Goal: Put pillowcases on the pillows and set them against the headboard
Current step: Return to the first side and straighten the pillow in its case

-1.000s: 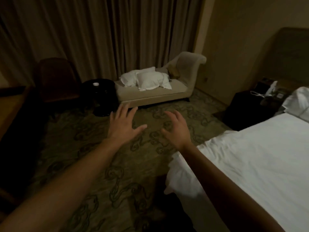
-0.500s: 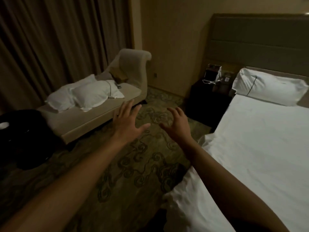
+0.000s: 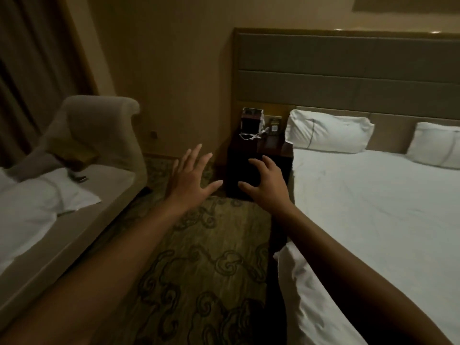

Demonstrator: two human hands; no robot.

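Well, both hands (left (image 3: 191, 180), right (image 3: 267, 184)) hover spread and empty, pillows (image 3: 328, 133) well ahead against the headboard (image 3: 348, 70)

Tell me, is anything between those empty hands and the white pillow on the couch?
Nothing visible blocks it. The left hand and right hand hover open over carpet; the pillow lies unobstructed on the couch to the left.

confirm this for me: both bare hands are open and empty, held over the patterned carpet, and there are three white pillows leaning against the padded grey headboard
One detail is off. The head view shows two white pillows against the padded grey headboard, not three: the nearer white pillow and the farther white pillow. The rest holds: the left hand and right hand are open and empty, held over the patterned carpet.
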